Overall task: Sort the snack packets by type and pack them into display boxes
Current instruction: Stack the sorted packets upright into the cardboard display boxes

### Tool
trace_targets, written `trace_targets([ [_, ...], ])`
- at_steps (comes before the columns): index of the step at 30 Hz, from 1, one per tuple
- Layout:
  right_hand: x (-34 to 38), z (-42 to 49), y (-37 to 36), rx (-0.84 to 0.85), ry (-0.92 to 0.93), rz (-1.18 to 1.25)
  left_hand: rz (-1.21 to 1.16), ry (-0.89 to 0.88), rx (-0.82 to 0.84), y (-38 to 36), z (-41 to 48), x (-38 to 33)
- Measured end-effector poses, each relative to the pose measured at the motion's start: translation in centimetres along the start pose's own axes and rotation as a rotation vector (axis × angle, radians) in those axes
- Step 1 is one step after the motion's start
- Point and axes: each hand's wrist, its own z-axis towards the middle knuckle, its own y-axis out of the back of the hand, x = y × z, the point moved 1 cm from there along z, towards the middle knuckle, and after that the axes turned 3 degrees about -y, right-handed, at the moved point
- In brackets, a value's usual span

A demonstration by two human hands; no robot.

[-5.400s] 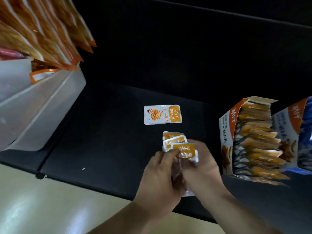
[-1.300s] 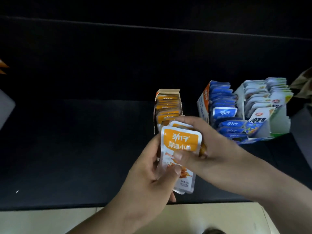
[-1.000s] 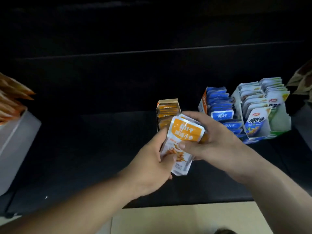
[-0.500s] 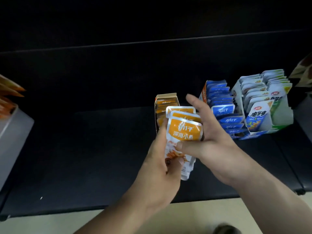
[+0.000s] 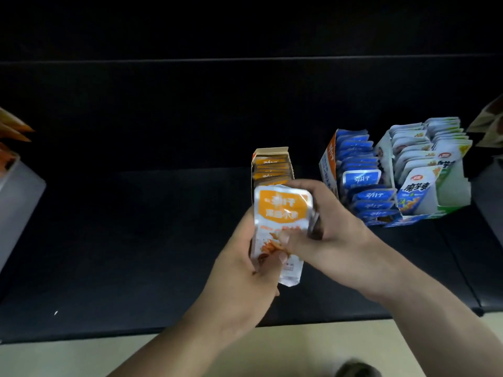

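Hands clasp orange packet stack (image 5: 280, 208), left hand (image 5: 242, 270) underneath, right hand (image 5: 332, 235) pinching its front

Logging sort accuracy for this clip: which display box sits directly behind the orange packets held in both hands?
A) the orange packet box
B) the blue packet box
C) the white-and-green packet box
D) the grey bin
A: the orange packet box rises right behind the orange packets that the left hand and right hand grip; the blue packet box stands further right.
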Motion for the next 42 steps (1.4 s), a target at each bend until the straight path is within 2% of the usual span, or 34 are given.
trace_targets([
  [4, 0.3, -0.2, 0.3, 0.012, 0.021, 0.031, 0.082, 0.005, 0.050, -0.4, 0.2, 0.4],
  [8, 0.0, -0.1, 0.0, 0.004, 0.086, -0.012, 0.137, -0.018, 0.033, -0.7, 0.6, 0.7],
  [12, -0.3, -0.2, 0.7, -0.018, 0.145, 0.103, 0.107, -0.069, 0.064, -0.4, 0.9, 0.0],
  [14, -0.4, -0.2, 1.4, -0.069, 0.182, 0.136, 0.068, -0.110, 0.082, 0.0, 1.0, -0.6],
  [16, -0.6, -0.1, 2.3, -0.173, 0.202, 0.161, 0.095, -0.122, -0.002, 0.7, 1.0, 0.0],
  [18, -0.8, 0.1, 3.3, -0.281, 0.214, 0.135, 0.257, -0.111, -0.100, 1.8, 0.7, 1.4],
  [21, -1.0, 0.2, 3.7, -0.364, 0.249, 0.074, 0.427, -0.112, -0.078, 2.2, 0.3, 3.1],
  [25, -1.0, 0.7, 2.6, -0.287, 0.280, 0.144, 0.508, -0.201, -0.008, 1.0, 0.8, 3.4],
  [28, -1.2, 1.1, 2.0, -0.244, 0.274, 0.108, 0.576, -0.205, -0.010, 0.6, 1.9, 3.8],
  [36, -2.0, 2.1, 2.5, -0.310, 0.260, 0.088, 0.615, -0.248, -0.005, 0.7, 1.7, 4.5],
  [42, -1.7, 2.1, 2.4, -0.170, 0.273, 0.084, 0.622, -0.250, 0.006, 0.7, 1.4, 5.5],
])
